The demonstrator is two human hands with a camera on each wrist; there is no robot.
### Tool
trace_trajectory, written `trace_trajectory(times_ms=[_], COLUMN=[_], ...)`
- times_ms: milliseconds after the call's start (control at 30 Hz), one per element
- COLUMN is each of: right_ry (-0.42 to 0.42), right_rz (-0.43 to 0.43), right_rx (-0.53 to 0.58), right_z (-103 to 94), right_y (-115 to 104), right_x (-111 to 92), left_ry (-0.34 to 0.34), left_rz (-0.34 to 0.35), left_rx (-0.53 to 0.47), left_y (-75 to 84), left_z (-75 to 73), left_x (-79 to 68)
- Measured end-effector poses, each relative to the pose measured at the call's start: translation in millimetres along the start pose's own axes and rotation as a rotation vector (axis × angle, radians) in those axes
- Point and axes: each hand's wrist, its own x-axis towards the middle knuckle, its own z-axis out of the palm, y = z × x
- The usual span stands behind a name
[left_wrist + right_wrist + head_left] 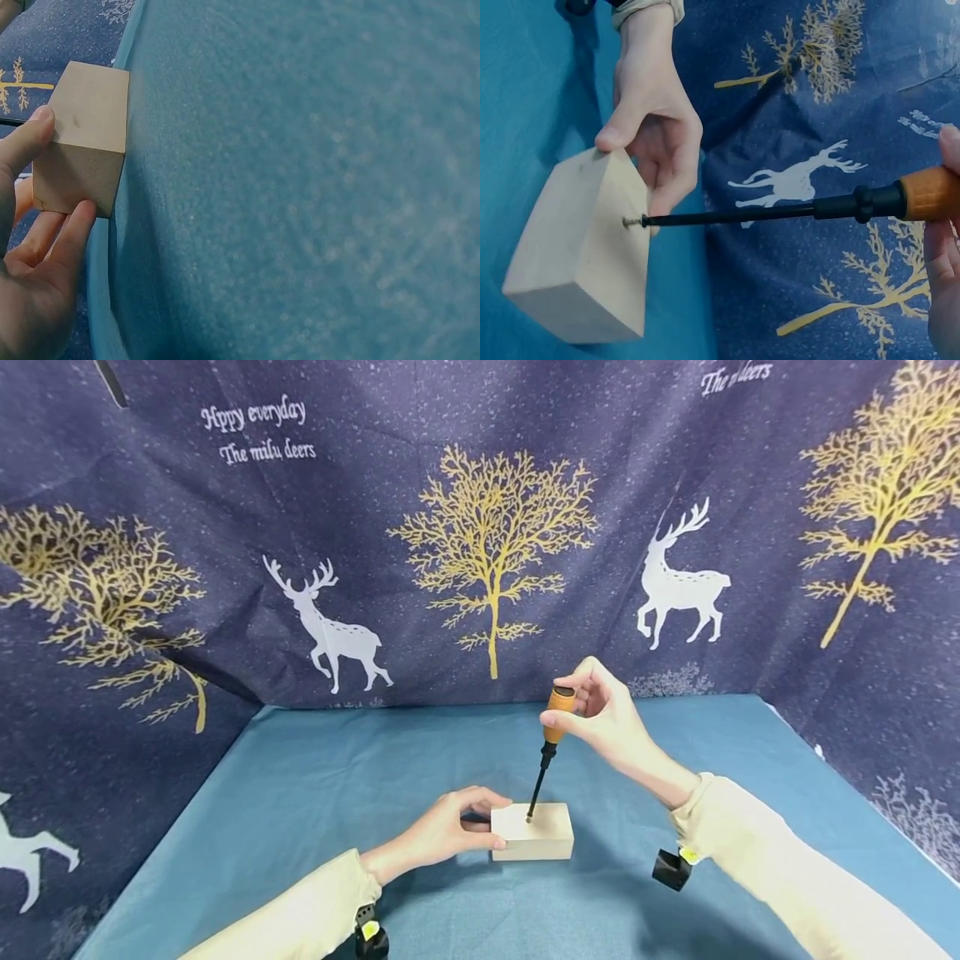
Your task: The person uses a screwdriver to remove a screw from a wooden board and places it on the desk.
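Note:
A pale wooden block lies on the blue cloth, and my left hand grips its left end between thumb and fingers. In the left wrist view the thumb presses one long face of the block while fingertips hold the end. My right hand holds a screwdriver by its orange and black handle, above the block. Its dark shaft runs down to a small screw that stands partly sunk in the block's top face, tip meeting the screw head.
Blue cloth covers the table. Behind it hangs a dark blue curtain printed with white deer and golden trees. A small black camera sits on the right wrist, another on the left.

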Motion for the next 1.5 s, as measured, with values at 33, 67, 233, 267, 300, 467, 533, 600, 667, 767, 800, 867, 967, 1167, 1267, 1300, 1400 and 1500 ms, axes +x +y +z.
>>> trace_trajectory(times_ms=[33,67,233,267,300,467,533,600,667,767,800,867,967,1167,1267,1300,1400,1500], right_ry=[-0.006,-0.021,-0.235,-0.279,-0.318,-0.341,-0.277,-0.205,-0.152,-0.134,-0.139,-0.149,-0.188,-0.391,-0.399,-0.382,-0.285,-0.170], right_rz=[0.005,0.007,-0.020,-0.034,-0.048,-0.101,-0.076,-0.034,0.007,0.033,0.038,0.042,0.032,-0.008,-0.035,-0.044,-0.025,0.031], right_rx=[-0.014,-0.019,0.058,0.075,0.089,0.122,0.090,0.055,0.027,0.019,0.021,0.024,0.038,0.148,0.175,0.170,0.119,0.066], right_z=[-0.3,-0.8,-6.3,-6.9,-7.2,-0.9,4.9,11.2,15.7,16.8,15.8,12.7,7.1,-1.7,-5.7,-6.7,-5.9,-1.1], right_y=[-0.9,-1.5,-1.6,-1.3,-0.8,4.3,5.4,5.1,4.7,4.4,4.5,4.7,5.0,8.9,11.9,12.7,12.5,8.0], right_x=[0.5,1.0,3.0,3.3,3.6,1.9,0.8,1.3,3.5,6.9,7.3,7.1,5.5,4.4,5.5,5.4,4.5,3.8], left_ry=[0.000,0.001,-0.002,-0.002,-0.003,-0.008,-0.008,-0.005,-0.003,-0.004,-0.004,-0.009,-0.012,-0.007,-0.005,-0.005,-0.005,-0.005], left_rz=[-0.003,-0.006,-0.007,-0.007,-0.006,-0.005,-0.004,-0.002,-0.002,-0.003,-0.004,-0.005,-0.006,0.005,0.010,0.012,0.017,0.017], left_rx=[0.000,0.000,0.009,0.010,0.012,0.013,0.012,0.013,0.011,0.003,-0.001,-0.009,-0.014,-0.005,-0.003,-0.004,-0.006,-0.004], left_y=[-0.2,-0.4,-2.0,-2.3,-2.7,-3.0,-2.4,-2.1,-1.9,-1.5,-1.2,-0.4,-0.4,-2.9,-3.7,-3.7,-3.3,-1.9], left_z=[0.0,-0.1,-0.2,-0.3,-0.3,-1.0,-1.2,-1.3,-1.0,0.1,0.6,1.6,2.8,3.1,3.1,3.0,2.2,0.0], left_x=[0.0,0.0,-0.2,-0.2,-0.3,-0.3,0.2,0.7,0.9,0.7,0.8,0.6,0.5,-0.2,-0.1,-0.1,0.0,0.2])
